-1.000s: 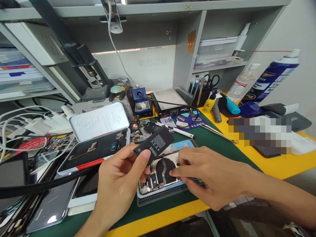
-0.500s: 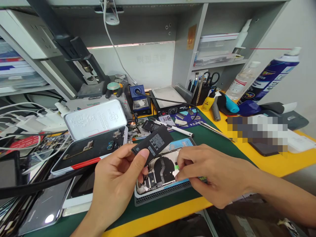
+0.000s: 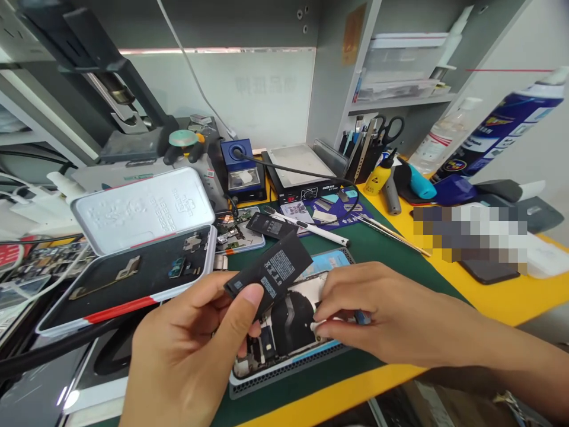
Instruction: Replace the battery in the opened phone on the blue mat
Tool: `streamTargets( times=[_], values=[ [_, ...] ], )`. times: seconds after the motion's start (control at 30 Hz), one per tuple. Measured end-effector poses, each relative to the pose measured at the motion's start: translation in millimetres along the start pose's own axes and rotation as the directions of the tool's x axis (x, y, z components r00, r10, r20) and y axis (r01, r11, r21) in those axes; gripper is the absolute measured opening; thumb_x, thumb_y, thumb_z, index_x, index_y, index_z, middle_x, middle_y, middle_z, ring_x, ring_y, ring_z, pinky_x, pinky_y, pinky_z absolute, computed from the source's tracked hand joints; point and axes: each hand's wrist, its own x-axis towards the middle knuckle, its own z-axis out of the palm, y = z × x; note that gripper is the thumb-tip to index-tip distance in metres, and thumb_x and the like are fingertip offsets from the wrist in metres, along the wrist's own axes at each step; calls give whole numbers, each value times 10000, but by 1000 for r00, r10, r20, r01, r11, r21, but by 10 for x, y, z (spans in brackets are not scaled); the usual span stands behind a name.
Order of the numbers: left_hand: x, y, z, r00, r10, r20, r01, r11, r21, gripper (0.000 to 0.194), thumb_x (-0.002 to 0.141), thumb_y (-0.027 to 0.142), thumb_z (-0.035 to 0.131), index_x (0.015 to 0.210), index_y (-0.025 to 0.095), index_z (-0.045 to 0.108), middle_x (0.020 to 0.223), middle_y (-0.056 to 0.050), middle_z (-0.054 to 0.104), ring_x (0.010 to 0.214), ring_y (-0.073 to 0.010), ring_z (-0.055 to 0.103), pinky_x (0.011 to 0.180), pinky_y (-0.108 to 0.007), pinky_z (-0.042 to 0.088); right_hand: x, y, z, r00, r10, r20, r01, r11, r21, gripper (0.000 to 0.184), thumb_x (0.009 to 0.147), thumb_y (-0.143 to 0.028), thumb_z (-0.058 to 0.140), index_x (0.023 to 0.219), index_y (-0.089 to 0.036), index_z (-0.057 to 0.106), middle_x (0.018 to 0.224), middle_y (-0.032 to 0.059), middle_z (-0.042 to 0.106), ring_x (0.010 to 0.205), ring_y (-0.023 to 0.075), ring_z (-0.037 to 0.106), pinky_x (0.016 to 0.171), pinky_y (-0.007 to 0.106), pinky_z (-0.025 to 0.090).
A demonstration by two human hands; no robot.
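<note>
A flat black phone battery (image 3: pixel 282 264) with white print is pinched between the thumb and fingers of my left hand (image 3: pixel 186 344). It is tilted above the left part of an opened phone housing (image 3: pixel 291 323), which lies on a perforated grey mat (image 3: pixel 267 379) and shows a dark round area with a grey ribbon. My right hand (image 3: pixel 382 314) is closed over the right side of the housing. Its thumb and forefinger pinch near a small whitish bit, which I cannot make out. Something bluish shows behind those fingers.
An open white case (image 3: pixel 142 201) with small parts stands at the left. Behind the hands lie a second battery (image 3: pixel 269 225), a white pen-like tool (image 3: pixel 311 228) and tweezers (image 3: pixel 395 234). A yellow bottle (image 3: pixel 377 178) and a blue spray can (image 3: pixel 498 130) stand at the right.
The camera view has shifted closer, so the case sits further left. My right fingers have changed position at the housing, and the green bit beside them is out of sight. My left hand keeps the battery.
</note>
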Motion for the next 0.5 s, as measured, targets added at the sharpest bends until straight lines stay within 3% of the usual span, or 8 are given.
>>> streamTargets(
  times=[0.1,0.23,0.43,0.5],
  values=[
    [-17,-58,13,998,26,-54,-25,999,27,122,824,402,744,783,290,770,514,41,689,380,-111,598,364,-131,457,15,6,14,1000,-13,25,13,1000,4,124,950,-193,685,856,-190,766,816,4,692,775,112,643,720,216,440],
    [-28,-113,40,989,77,-126,-64,992,106,172,810,449,764,807,279,790,455,44,661,346,-118,572,353,-146,443,12,-3,9,998,-20,52,23,998,-64,133,968,-209,659,898,-221,773,849,18,691,746,128,631,690,238,439],
    [-11,-116,34,997,76,-24,-71,987,144,207,858,477,723,836,279,777,465,55,672,360,-102,575,364,-126,421,2,-15,16,998,-29,55,33,997,-73,145,972,-212,644,900,-212,770,851,30,685,731,133,615,685,245,435],
    [-25,-106,45,999,41,-33,-37,991,127,222,843,486,732,818,269,771,456,52,660,367,-98,567,364,-122,407,10,-15,6,998,-8,70,12,999,-43,176,989,-222,629,880,-196,764,866,32,689,752,129,624,707,244,437]
  ],
)
